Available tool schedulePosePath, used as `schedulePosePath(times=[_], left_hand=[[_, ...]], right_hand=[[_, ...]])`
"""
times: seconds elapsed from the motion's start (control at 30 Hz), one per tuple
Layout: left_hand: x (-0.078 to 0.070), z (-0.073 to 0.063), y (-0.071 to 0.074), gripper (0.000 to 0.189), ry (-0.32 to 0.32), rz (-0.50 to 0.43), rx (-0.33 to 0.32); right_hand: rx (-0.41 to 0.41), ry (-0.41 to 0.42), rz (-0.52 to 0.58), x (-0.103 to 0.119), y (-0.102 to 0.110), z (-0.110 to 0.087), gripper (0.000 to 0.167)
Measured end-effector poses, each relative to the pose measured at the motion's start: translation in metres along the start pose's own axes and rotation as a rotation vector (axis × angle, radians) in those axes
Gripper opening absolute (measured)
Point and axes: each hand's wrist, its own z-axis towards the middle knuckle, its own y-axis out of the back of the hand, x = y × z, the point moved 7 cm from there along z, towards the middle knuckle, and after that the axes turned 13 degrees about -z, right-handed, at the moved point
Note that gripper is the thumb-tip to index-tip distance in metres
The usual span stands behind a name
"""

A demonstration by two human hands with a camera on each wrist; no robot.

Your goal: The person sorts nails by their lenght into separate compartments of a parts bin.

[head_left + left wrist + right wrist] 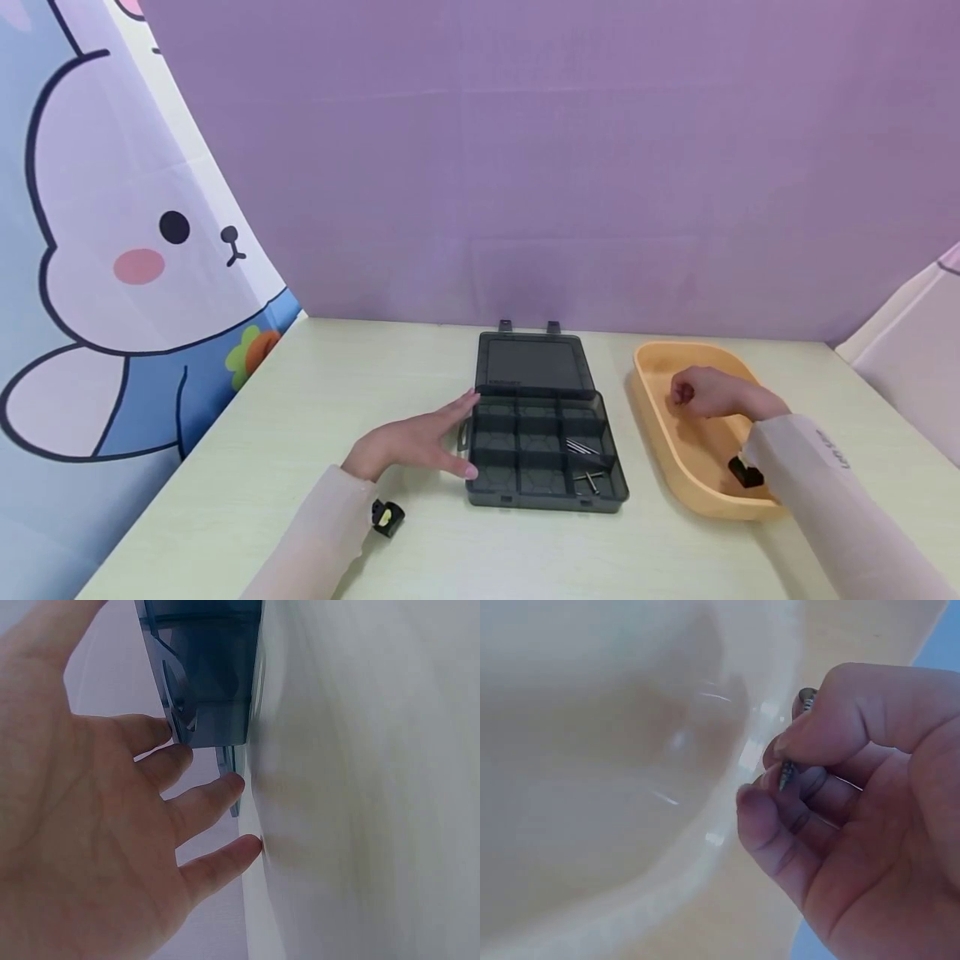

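Observation:
In the head view, a dark translucent compartment box (543,502) lies on the table with its lid (536,362) folded back. My left hand (420,442) is at its left side, fingers spread, thumb by the front corner and fingertips at the far end of that side. The left wrist view shows relaxed fingers beside the box wall (217,724). Over the orange tray (697,450), my right hand (708,393) pinches a screw (786,776) between thumb and fingers; its head and pointed tip stick out in the right wrist view.
Thin metal pins (582,447) lie in the box's middle right compartment. Screws (591,482) lie in the front right one. A purple cloth (525,167) hangs behind the table (375,358), and a cartoon-printed cloth (97,233) hangs at the left.

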Motion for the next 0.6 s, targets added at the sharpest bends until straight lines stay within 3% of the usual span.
schedulePosePath(times=[0.3, 0.6], left_hand=[[0.001, 0.000, 0.000, 0.110, 0.002, 0.005, -0.005], [0.000, 0.000, 0.000, 0.110, 0.000, 0.010, -0.002]], right_hand=[[-0.072, 0.042, -0.093, 0.011, 0.017, -0.005, 0.011], [-0.076, 0.043, -0.066, 0.022, 0.024, -0.011, 0.012]])
